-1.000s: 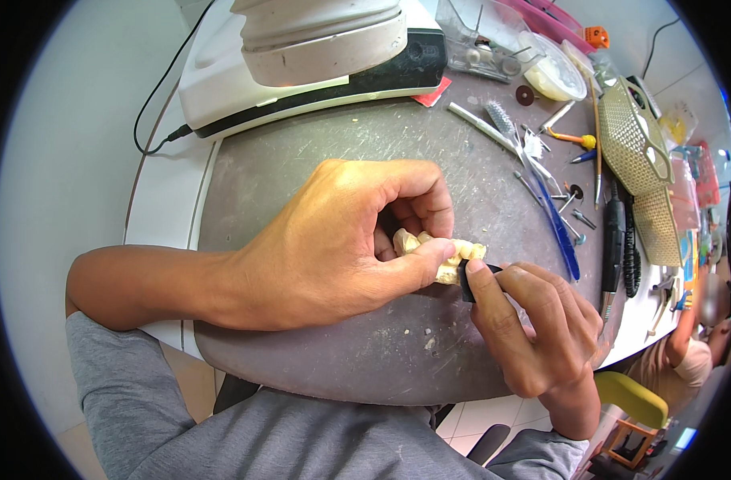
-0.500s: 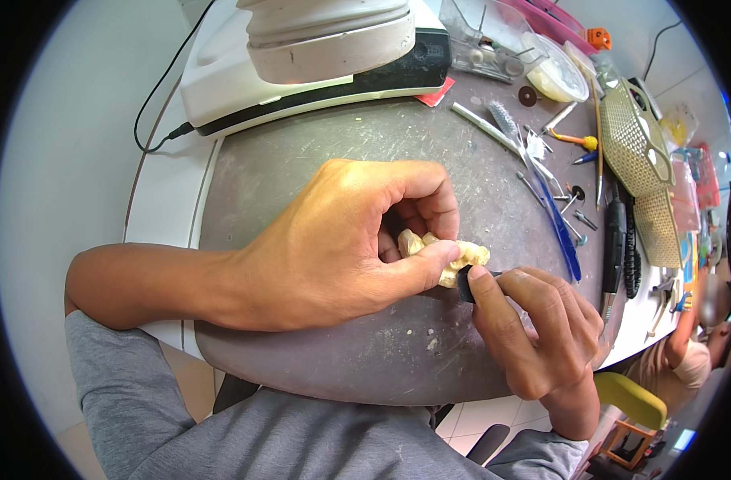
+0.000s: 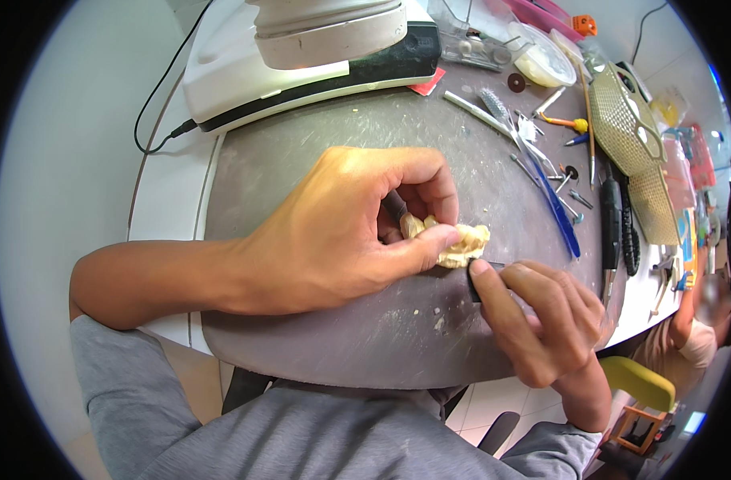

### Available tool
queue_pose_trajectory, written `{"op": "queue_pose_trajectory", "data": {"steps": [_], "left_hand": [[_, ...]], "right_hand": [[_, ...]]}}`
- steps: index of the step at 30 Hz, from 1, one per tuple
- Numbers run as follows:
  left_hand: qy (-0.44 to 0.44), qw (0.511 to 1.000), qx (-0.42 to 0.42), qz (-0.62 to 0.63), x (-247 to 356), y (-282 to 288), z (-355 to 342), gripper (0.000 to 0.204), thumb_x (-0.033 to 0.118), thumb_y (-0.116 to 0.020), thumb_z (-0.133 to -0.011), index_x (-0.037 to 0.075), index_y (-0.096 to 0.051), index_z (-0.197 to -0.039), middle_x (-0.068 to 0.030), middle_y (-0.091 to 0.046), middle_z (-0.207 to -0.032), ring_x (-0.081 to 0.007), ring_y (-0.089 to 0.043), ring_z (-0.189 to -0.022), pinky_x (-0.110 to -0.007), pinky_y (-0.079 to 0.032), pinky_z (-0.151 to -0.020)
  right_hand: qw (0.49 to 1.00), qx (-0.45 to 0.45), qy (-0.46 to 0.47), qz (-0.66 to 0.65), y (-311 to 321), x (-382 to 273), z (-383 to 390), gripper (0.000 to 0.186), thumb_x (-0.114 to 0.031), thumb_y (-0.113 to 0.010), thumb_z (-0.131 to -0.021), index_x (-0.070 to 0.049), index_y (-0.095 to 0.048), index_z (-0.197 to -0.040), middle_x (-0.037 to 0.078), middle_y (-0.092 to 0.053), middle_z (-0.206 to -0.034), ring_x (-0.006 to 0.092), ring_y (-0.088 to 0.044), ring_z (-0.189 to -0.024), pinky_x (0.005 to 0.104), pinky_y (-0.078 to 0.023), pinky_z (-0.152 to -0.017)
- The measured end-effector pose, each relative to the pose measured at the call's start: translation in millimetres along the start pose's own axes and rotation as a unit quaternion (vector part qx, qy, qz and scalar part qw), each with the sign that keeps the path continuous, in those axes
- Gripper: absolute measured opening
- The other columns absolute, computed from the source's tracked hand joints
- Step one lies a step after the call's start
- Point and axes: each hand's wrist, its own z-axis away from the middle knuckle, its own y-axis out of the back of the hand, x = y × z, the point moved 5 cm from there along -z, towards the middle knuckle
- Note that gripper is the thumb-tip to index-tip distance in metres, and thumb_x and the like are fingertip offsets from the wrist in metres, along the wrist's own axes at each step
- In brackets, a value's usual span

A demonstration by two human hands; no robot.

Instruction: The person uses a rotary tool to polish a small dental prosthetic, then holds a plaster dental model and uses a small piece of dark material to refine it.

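A pale yellow dental cast (image 3: pixel 464 246) with tooth shapes is pinched in my left hand (image 3: pixel 357 232), thumb across its near side and fingers curled behind. Part of the cast is hidden by that thumb. My right hand (image 3: pixel 541 320) is closed on a small black flat piece (image 3: pixel 474 286), its kind unclear. The piece's upper end lies at the cast's lower edge. Something dark and rounded (image 3: pixel 394 205) shows inside the curl of my left hand; its kind cannot be made out. Pale crumbs (image 3: pixel 438 322) lie on the grey work mat (image 3: pixel 317 344) below.
A white and black machine (image 3: pixel 309 88) with a ribbed white hose (image 3: pixel 330 36) stands at the back. To the right lie a blue-handled brush (image 3: pixel 559 216), a black handpiece (image 3: pixel 611 220), small burs and a beige perforated basket (image 3: pixel 625 120). Beyond, another person (image 3: pixel 677 348) sits at far right.
The black piece has slipped lower against the cast's edge and stands more upright. The cast has tipped slightly, showing more of its near side. The whole view has shifted a little.
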Motion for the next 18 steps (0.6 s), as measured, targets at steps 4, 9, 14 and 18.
{"op": "queue_pose_trajectory", "data": {"steps": [4,9,14,18], "left_hand": [[-0.028,0.999,0.027,-0.005,-4,0,2,0.013,0.012,-0.069,-0.089,0.002,-0.061,-0.093,-0.0019,-0.063,-0.089,-0.0073,-0.06,-0.081,-0.022,-0.051,-0.064],[-0.01,0.999,0.025,0.038,-2,-4,6,0.015,0.012,-0.068,-0.091,0.0,-0.06,-0.093,-0.0036,-0.061,-0.09,-0.007,-0.058,-0.08,-0.021,-0.053,-0.063],[0.019,0.996,0.025,0.083,-4,-5,5,0.016,0.013,-0.068,-0.092,-0.001,-0.06,-0.094,-0.0047,-0.061,-0.09,-0.0073,-0.059,-0.08,-0.021,-0.053,-0.063],[0.012,0.997,0.03,0.067,-6,-4,4,0.016,0.013,-0.067,-0.092,-0.001,-0.059,-0.094,-0.0049,-0.062,-0.09,-0.0073,-0.058,-0.079,-0.021,-0.053,-0.063]], "right_hand": [[0.998,-0.005,-0.064,-0.015,11,-4,12,0.041,-0.003,-0.071,-0.057,-0.007,-0.075,-0.098,0.002,-0.056,-0.078,0.0129,-0.058,-0.059,0.0227,-0.046,-0.051],[0.984,0.001,-0.17,0.044,16,-13,13,0.044,0.002,-0.073,-0.056,-0.009,-0.076,-0.099,0.0,-0.052,-0.075,0.0105,-0.055,-0.061,0.023,-0.045,-0.048],[0.987,0.057,-0.147,0.025,9,-8,1,0.037,0.001,-0.074,-0.057,-0.006,-0.074,-0.093,0.008,-0.065,-0.093,0.0172,-0.065,-0.069,0.0248,-0.052,-0.053],[0.989,0.027,-0.144,0.006,-1,-3,-4,0.031,0.0,-0.074,-0.06,-0.004,-0.073,-0.091,0.011,-0.067,-0.096,0.0199,-0.069,-0.073,0.0272,-0.055,-0.059]]}}
